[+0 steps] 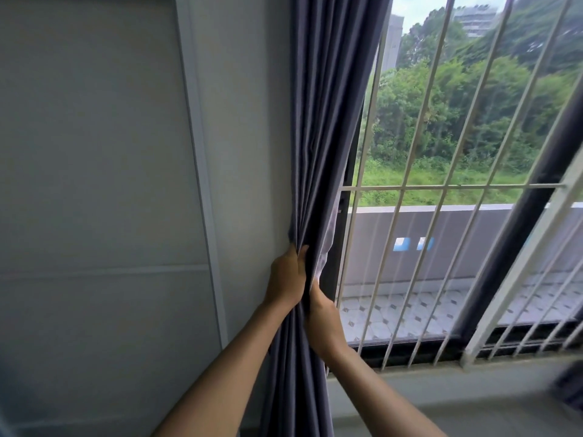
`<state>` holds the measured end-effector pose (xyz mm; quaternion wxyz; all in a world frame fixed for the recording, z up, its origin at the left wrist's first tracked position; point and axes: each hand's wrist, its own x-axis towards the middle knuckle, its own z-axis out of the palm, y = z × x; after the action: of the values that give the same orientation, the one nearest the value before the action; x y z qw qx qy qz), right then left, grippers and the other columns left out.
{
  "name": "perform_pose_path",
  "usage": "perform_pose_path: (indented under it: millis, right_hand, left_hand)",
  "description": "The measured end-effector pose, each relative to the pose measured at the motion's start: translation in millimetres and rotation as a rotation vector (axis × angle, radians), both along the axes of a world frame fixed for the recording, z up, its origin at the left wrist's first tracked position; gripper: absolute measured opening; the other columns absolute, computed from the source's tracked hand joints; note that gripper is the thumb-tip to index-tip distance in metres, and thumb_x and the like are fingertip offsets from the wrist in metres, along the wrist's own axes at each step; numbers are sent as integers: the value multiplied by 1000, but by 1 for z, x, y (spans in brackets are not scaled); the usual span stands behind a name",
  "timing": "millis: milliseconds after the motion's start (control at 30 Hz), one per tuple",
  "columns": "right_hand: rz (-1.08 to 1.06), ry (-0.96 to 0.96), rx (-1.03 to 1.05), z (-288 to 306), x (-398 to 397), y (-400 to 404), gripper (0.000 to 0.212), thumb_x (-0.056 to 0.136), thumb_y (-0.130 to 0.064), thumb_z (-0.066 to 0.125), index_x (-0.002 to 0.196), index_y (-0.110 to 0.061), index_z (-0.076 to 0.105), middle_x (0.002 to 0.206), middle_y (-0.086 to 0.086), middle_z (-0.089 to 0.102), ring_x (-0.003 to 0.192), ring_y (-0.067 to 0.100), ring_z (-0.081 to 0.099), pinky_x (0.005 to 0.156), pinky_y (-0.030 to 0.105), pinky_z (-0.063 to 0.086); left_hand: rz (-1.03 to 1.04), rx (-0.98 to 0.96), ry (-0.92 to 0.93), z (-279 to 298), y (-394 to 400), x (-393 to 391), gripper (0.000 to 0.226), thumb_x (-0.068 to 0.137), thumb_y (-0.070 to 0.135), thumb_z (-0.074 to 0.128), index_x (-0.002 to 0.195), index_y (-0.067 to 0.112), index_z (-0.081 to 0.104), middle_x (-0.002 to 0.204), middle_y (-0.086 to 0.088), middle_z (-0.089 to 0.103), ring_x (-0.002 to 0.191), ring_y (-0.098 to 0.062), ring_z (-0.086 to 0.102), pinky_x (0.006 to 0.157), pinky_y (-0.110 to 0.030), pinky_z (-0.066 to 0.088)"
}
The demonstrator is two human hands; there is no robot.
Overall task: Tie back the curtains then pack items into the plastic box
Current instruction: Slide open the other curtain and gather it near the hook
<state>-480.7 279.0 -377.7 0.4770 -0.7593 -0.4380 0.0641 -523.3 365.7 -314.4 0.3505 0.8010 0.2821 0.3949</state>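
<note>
One pale wall (94, 184) fills the left half of the view, crossed by a single vertical strip of trim. One window (457, 216) takes the right half, fronted by a white grille (441, 186) of slanting upright bars (nine or so can be counted, though the far right ones blur together) joined by one horizontal rail. Through it show trees, two distant buildings and a tiled balcony floor. One dark window post (517, 222) leans across the right side.

One blue-grey curtain (328, 121) hangs between wall and window, gathered into a narrow bundle of folds that pinches in at mid-height and falls on past the bottom edge.

Two bare forearms rise from below, one either side of the cloth. The left hand (285, 280) grips the bundle from the wall side, its fingers curled into the folds with the thumb against the fabric. The right hand (323, 316), just below and touching the left, clasps the same bundle from the window side; its fingertips are buried in the cloth.
</note>
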Motion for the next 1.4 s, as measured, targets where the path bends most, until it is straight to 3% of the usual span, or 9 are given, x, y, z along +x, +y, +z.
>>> perform_pose_path:
  millis: [100,200,400,600,733,833,1000,1200,1400]
  right_hand:
    - [41,-45,-17,0,4,-2,75,91,-2,32,148,-47,14,108,-1,62,80,11,58,65,10,37]
    - [34,-119,-17,-4,6,-6,90,84,3,33,146,-53,-1,123,-5,61,89,17,62,69,25,47]
    - [73,-91,-57,-13,17,-10,82,81,6,39,152,-30,18,134,-8,54,111,17,60,82,27,53]
    - [-10,11,92,-13,23,-4,104,79,-35,69,153,-27,-3,158,-17,0,144,-2,2,111,19,19]
    - [-168,109,76,-11,23,6,63,93,-24,50,146,-33,18,128,-4,56,110,8,59,82,23,52]
    - [-194,57,-50,-23,34,4,49,95,-13,47,142,-19,36,89,-4,65,63,0,55,55,17,40]
    - [-130,-57,-102,-30,58,-2,38,90,-1,50,127,-7,54,88,5,68,73,19,63,52,11,39]
    - [-43,-19,-124,-26,72,-10,34,96,-11,37,125,-13,56,107,9,68,90,27,64,67,30,48]
    - [-14,40,-235,-39,87,-20,53,89,-35,23,136,-23,45,113,4,65,91,24,61,72,35,49]
  left_hand:
    - [-50,-62,-5,-1,-13,2,44,100,38,31,131,9,43,116,-17,65,107,-32,62,93,-43,49]
    - [-92,-174,-9,-6,-19,2,55,91,56,29,132,20,38,122,-8,62,111,-25,59,96,-41,47]
    - [-132,-92,82,1,-28,2,42,94,39,53,127,14,48,104,4,58,93,-7,46,84,-20,38]
    - [-23,-39,209,3,-29,12,36,100,31,42,96,1,61,87,-9,65,84,-21,60,80,-32,48]
    - [-39,-78,167,-2,-40,20,35,98,36,45,94,6,64,86,-9,68,79,-19,64,59,-17,41]
    - [-145,-133,197,-1,-40,25,36,95,43,50,104,10,62,93,-6,68,83,-16,63,57,-6,37]
    - [-286,-285,-86,-6,-23,30,86,77,69,41,149,26,22,138,13,46,124,-1,45,101,-16,36]
    - [-261,-203,162,-21,-25,64,113,56,78,66,146,24,26,137,4,50,124,-11,49,104,-26,43]
    - [-125,-254,294,-44,-34,77,37,91,31,56,122,10,55,105,-6,65,95,-18,63,79,-24,48]
